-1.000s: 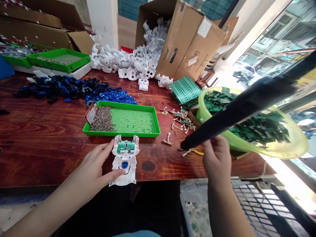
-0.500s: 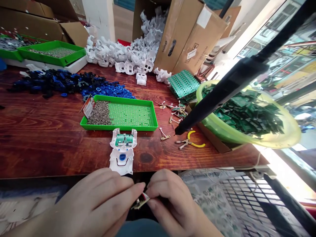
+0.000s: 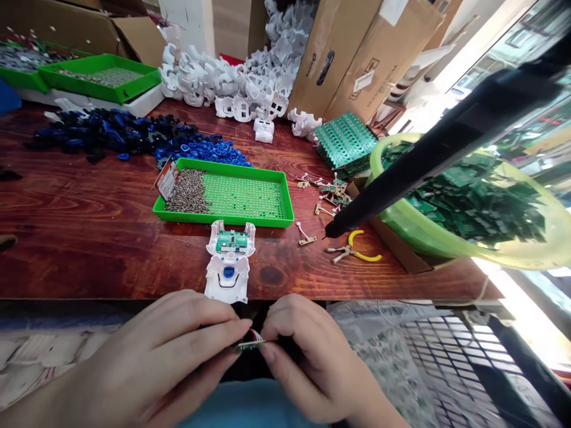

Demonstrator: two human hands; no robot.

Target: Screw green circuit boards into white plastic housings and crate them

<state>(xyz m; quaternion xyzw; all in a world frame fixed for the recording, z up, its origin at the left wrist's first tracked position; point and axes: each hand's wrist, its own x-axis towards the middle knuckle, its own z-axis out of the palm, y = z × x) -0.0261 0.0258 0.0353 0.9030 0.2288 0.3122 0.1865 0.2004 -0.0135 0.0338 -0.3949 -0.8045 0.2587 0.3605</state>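
Close to my lap, just off the table's front edge, a small circuit board (image 3: 250,345) with red and white wires is pinched between both hands. My left hand (image 3: 178,345) grips its left end, fingers closed. At the right end, my right hand (image 3: 307,356) pinches the board and wires between thumb and forefinger. Beyond my hands lies a white plastic shell (image 3: 227,285) with a blue button piece in it. Touching it on the far side is another white shell half (image 3: 214,241) holding a green circuit board (image 3: 232,241).
A green tray (image 3: 250,221) of screws stands behind the shells. To the right are yellow-handled pliers (image 3: 368,257), small wired boards (image 3: 307,241) and a slanting black screwdriver (image 3: 401,166). A yellow-green basin (image 3: 468,252) of boards, blue parts (image 3: 205,151) and white shells (image 3: 241,83) lie farther off.
My view has shifted, so the table contents appear slightly more to the right and higher. The small board between my hands has turned flatter; both hands keep hold of it.
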